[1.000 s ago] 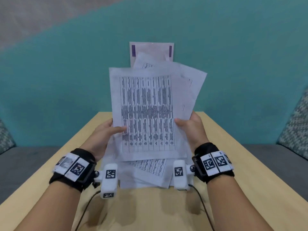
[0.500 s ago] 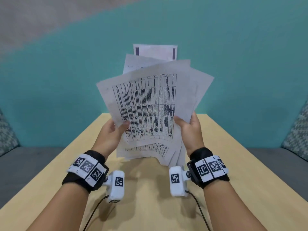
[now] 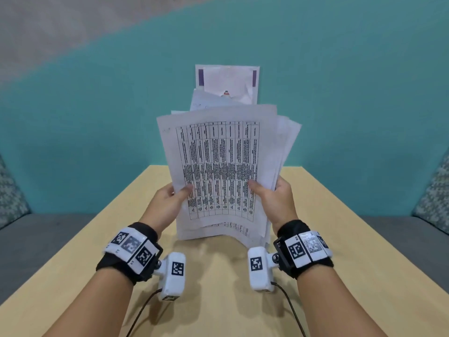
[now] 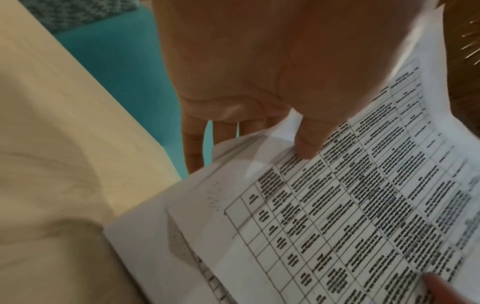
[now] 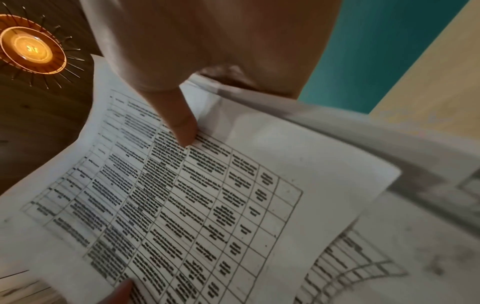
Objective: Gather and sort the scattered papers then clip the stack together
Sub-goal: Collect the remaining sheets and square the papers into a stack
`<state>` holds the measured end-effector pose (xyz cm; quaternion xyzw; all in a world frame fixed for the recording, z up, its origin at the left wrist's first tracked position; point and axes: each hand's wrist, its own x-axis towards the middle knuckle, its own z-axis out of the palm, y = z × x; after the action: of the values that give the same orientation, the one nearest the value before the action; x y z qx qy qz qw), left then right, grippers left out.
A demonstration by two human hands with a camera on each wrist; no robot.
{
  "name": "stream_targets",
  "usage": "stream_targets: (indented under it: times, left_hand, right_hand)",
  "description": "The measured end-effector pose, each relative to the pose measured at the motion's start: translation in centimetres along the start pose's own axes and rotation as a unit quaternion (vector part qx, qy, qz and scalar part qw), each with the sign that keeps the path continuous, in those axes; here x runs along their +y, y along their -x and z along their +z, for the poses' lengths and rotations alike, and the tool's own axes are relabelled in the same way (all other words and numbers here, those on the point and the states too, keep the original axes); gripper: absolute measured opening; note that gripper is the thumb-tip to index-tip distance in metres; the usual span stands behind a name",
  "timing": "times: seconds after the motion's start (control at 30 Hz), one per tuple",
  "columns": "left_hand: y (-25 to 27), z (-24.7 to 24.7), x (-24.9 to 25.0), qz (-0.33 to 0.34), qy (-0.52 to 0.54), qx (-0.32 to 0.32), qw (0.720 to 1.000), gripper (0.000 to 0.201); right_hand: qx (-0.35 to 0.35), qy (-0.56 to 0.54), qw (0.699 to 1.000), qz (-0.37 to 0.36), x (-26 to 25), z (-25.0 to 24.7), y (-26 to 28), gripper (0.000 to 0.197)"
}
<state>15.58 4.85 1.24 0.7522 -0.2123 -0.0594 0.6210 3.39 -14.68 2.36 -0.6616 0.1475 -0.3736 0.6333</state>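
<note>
I hold a loose stack of papers (image 3: 220, 166) upright above the wooden table (image 3: 340, 239). The front sheet carries a printed table of black text. My left hand (image 3: 167, 203) grips the stack's left edge, thumb on the front sheet and fingers behind. My right hand (image 3: 272, 198) grips the right edge the same way. The sheets are uneven: one with purple bars (image 3: 227, 80) sticks out at the top, others fan out to the right. The stack's lower edge seems to rest on the table. In the wrist views each thumb (image 4: 309, 139) (image 5: 182, 123) presses the printed sheet (image 4: 363, 205) (image 5: 182, 205). No clip is in view.
A teal wall (image 3: 97, 117) stands behind the table. Grey seating (image 3: 36, 239) with patterned cushions (image 3: 435, 190) flanks the table on both sides. Cables (image 3: 141, 312) run from the wrist cameras over the near table surface. A ceiling lamp (image 5: 31, 49) shows in the right wrist view.
The fanned sheets have been drawn closer together and the stack stood more upright. Both hands moved inward along its side edges.
</note>
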Motion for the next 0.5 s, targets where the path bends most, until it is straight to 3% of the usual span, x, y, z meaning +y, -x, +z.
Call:
stream_targets:
  times: [0.13,0.27,0.33,0.37,0.43,0.5]
  left_hand:
    - [-0.5,0.0,-0.2,-0.017,0.028,0.042,0.999,0.038]
    - [-0.6,-0.1,0.0,-0.085,0.050,0.081,0.992,0.089]
    - [-0.3,0.0,0.4,-0.125,0.091,0.061,0.986,0.100]
    - [-0.1,0.2,0.7,-0.151,0.127,0.041,0.980,0.097]
    - [0.5,0.7,1.4,-0.189,0.230,-0.017,0.954,0.070]
    - [1.1,1.3,2.2,-0.186,0.340,-0.071,0.919,0.051]
  right_hand:
    - [0.057,0.014,0.998,-0.011,0.4,0.2,-0.7,0.018]
    - [0.145,-0.107,0.982,0.061,0.2,0.1,-1.2,0.013]
    - [0.181,-0.169,0.964,0.099,0.0,0.0,-1.1,0.034]
    - [0.189,-0.198,0.955,0.115,0.0,0.1,-1.1,0.046]
    - [0.200,-0.244,0.940,0.131,0.0,0.3,-1.2,0.069]
    - [0.197,-0.269,0.931,0.147,-0.2,0.9,-0.9,0.082]
